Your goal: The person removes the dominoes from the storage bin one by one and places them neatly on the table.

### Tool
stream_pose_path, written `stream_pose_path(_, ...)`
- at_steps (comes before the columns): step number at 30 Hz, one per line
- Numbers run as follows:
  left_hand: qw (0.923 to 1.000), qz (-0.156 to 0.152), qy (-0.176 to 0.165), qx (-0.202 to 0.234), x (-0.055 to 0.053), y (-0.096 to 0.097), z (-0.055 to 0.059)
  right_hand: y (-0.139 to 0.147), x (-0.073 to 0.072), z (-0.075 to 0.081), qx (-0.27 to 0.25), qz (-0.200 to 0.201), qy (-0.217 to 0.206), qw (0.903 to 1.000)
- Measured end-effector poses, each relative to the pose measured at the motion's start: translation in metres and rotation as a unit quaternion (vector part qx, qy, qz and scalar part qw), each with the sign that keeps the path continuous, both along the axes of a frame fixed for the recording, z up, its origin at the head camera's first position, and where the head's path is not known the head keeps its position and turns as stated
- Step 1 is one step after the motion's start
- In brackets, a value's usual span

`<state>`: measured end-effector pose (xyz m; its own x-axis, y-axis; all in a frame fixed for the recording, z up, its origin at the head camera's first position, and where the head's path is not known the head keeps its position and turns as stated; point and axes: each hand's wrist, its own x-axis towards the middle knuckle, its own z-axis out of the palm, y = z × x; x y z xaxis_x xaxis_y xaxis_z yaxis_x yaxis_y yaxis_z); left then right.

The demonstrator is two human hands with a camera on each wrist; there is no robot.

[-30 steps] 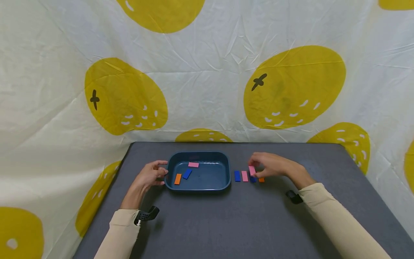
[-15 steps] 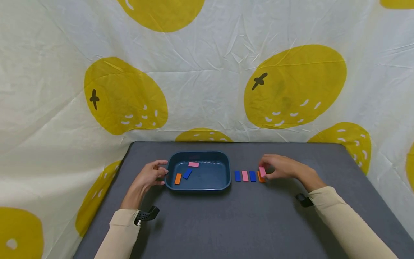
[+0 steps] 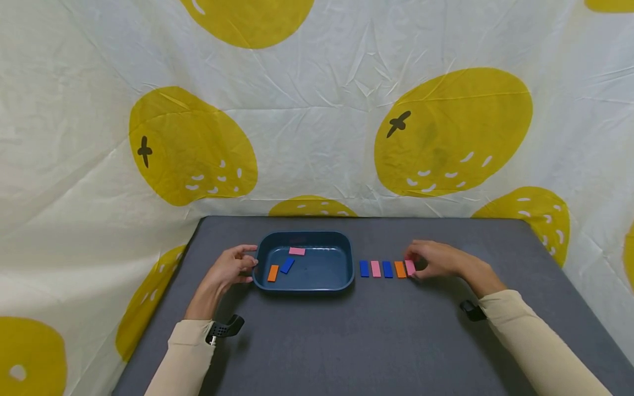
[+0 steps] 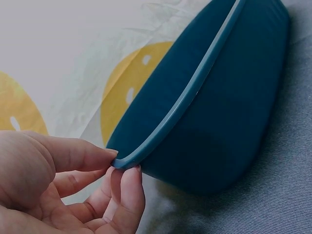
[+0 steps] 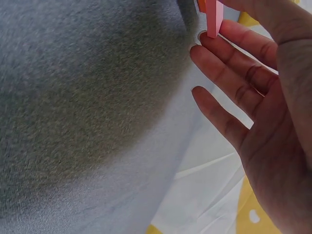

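My left hand (image 3: 231, 267) pinches the left rim of a dark blue rectangular tray (image 3: 317, 289); in the left wrist view thumb and fingers meet at that rim (image 4: 165, 124). Lying loose in the tray are a pink block (image 3: 296, 251), a blue block (image 3: 287, 265) and an orange block (image 3: 273, 273), all small, flat rectangles. At the right end of a row of such blocks, my right hand (image 3: 436, 259) pinches a pink block (image 3: 410, 268), right beside an orange block (image 3: 400, 269). The right wrist view shows this pink block (image 5: 213, 19) between thumb and fingers.
Left of the orange block, the row holds a blue block (image 3: 388, 269), a pink block (image 3: 376, 269) and another blue block (image 3: 364, 269) near the tray. Everything stands on a dark grey table (image 3: 346, 341). A white cloth with yellow fruit prints (image 3: 317, 143) hangs behind.
My right hand has carried the pink block rightward, past the blue and orange blocks, and lowered it to the row's right end. The left hand and tray have not moved.
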<state>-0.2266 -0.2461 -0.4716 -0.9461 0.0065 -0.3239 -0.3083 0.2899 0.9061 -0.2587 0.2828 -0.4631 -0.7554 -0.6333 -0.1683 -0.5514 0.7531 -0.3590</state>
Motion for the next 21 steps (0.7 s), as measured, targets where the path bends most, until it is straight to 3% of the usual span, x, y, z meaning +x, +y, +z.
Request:
stream_pose_path(11,1.0000,-0.004,0.002,0.002,0.0000,-0.0003,0.0004,0.0027,0.0013,-0.0036,0.026,-0.024,0.009,0.9993)
stream_pose_path(21,1.0000,-0.006,0.004,0.004,0.0003,-0.0011,-0.0003,0.0010,0.0029,-0.0039,0.030,-0.021,0.016,0.9992)
